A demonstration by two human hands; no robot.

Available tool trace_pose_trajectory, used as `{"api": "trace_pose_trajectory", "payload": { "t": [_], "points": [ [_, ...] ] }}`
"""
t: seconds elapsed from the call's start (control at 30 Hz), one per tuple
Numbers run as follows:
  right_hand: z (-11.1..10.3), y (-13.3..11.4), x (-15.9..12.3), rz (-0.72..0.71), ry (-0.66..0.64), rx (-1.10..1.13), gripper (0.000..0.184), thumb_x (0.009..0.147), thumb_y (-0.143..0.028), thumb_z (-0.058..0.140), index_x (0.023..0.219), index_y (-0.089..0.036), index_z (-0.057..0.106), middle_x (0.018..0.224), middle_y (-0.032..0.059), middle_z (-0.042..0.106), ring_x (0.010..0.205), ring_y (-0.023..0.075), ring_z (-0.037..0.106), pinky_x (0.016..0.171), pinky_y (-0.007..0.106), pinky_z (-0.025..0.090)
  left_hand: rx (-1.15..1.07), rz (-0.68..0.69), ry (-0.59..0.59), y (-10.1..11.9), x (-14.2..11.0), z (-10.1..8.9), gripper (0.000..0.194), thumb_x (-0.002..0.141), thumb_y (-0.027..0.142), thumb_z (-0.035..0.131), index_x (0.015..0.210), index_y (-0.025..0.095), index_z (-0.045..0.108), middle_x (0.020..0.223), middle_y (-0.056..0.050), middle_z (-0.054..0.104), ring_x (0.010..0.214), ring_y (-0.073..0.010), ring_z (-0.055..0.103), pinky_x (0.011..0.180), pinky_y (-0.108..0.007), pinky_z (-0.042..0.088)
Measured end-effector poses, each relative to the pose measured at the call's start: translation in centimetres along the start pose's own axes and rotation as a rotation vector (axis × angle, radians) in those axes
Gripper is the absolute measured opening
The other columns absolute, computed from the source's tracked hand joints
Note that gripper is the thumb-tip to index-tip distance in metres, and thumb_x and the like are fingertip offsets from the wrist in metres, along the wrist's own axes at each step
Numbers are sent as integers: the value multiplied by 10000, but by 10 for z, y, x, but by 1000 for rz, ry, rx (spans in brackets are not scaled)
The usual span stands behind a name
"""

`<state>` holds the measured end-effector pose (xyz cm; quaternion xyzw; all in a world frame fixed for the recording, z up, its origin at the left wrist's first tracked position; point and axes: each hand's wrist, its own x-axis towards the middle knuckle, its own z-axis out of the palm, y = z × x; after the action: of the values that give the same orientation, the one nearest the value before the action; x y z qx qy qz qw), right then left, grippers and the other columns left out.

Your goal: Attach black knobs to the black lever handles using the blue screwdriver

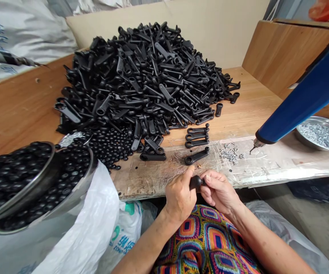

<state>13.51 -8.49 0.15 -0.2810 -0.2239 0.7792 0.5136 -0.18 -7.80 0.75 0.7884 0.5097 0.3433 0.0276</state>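
Observation:
My left hand (180, 196) and my right hand (218, 190) meet just below the table's front edge. Both are closed round one small black plastic lever part (196, 182) held between them. On the table just above my hands lies a single black lever (197, 155), with three more levers (197, 136) lined up behind it. A big heap of the same black levers (144, 80) fills the middle of the wooden table (18, 110). Small metal screws (230, 153) lie scattered to the right of the single lever.
Two metal bowls of black round beads (35, 182) stand at the left on white sacks (90, 228); loose beads (110, 146) spill beside the heap. A blue powered screwdriver (301, 102) hangs at right, tip near the screws. A metal dish of screws (321, 133) sits far right.

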Motion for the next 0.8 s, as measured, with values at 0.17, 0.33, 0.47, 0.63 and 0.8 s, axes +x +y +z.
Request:
{"api": "trace_pose_trajectory", "payload": {
  "t": [0.17, 0.33, 0.47, 0.63, 0.8],
  "points": [
    [7, -3, -5, -36, 131, -124, 254, 710, -337, 698, 650, -140, 548, 397, -45, 503, 287, 53, 400, 269, 128, 236, 197, 66, 73, 4, -1, 3, 267, 819, 127, 442, 1047, 76, 571, 739, -102, 693, 646, -213, 658, 607, -295, 510],
    [13, -9, -1, -141, 228, -336, 320, 752, -381, 654, 601, -134, 518, 430, -42, 509, 306, 37, 399, 283, 127, 256, 185, -35, 22, 4, 6, 10, 293, 826, 171, 445, 1079, 94, 572, 742, -104, 694, 651, -226, 657, 590, -296, 488],
    [8, -20, 4, -109, 110, -490, 330, 794, -445, 586, 707, -127, 565, 505, -13, 560, 361, 64, 472, 307, 143, 325, -150, -273, -233, 1, 15, 6, 281, 833, 166, 440, 1079, 189, 572, 738, -33, 688, 680, -181, 649, 622, -253, 459],
    [-6, -36, -1, -323, 52, -839, 371, 809, -336, 600, 1138, -178, 535, 744, 20, 643, 590, 116, 588, 478, 205, 471, -486, -458, -360, -2, 25, -5, 181, 841, 231, 452, 956, 216, 591, 710, 12, 634, 650, -141, 595, 607, -222, 428],
    [-10, -39, -7, -960, -155, -1493, 321, 832, -91, 521, 1137, -185, 559, 968, 95, 646, 819, 163, 611, 690, 272, 507, -696, -464, -629, -2, 32, -8, 131, 831, 265, 465, 902, 213, 562, 546, 58, 507, 480, -122, 517, 478, -210, 385]
  ]
}}
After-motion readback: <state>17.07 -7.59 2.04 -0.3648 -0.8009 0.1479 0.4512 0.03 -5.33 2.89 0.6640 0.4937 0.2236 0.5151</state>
